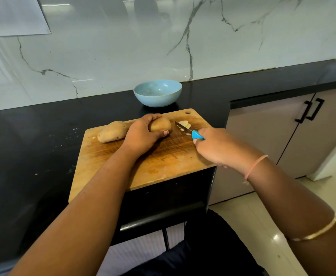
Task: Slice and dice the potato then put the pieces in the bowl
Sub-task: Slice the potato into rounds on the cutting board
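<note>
My left hand (143,132) grips a brown potato (161,124) on the wooden cutting board (143,162), fingers curled over its top and thumb at its front. My right hand (217,146) holds a knife (190,132) with a blue handle, its blade pointing left just to the right of the potato. A few pale potato slices (184,124) lie on the board beside the blade. A second whole potato (112,132) rests on the board to the left. The light blue bowl (158,92) stands behind the board and looks empty.
The board sits on a black countertop (33,136) and overhangs its front edge. A marble wall (163,36) rises behind. Grey cabinet doors with black handles (310,111) are at the right, above a light tiled floor.
</note>
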The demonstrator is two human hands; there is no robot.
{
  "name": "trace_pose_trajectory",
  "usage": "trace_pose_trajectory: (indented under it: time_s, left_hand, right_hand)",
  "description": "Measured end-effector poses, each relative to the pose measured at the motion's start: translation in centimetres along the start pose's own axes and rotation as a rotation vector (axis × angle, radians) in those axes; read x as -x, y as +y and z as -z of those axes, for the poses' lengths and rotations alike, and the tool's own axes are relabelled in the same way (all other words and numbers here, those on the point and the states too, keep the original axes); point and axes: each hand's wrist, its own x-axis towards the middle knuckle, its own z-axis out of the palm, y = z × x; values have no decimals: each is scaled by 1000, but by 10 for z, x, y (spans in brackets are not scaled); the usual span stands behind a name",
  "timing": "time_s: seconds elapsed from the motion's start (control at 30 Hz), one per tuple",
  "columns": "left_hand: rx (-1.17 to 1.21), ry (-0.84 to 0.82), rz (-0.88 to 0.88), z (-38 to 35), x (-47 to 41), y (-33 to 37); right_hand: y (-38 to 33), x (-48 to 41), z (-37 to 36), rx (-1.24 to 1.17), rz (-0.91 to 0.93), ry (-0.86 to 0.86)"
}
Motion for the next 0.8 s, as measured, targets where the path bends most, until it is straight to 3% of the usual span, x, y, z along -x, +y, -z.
trace_pose_trajectory:
  time_s: [0.33, 0.57, 0.8]
  left_hand:
    - [-60, 13, 2, -1, -3, -2]
    - [-54, 14, 21, -1, -4, -4]
    - [-40, 26, -7, -1, -6, -5]
  right_hand:
    - [-8, 5, 1, -464, 43, -88]
    - [-20, 2, -13, -479, 40, -73]
    - [-36, 6, -5, -246, 16, -70]
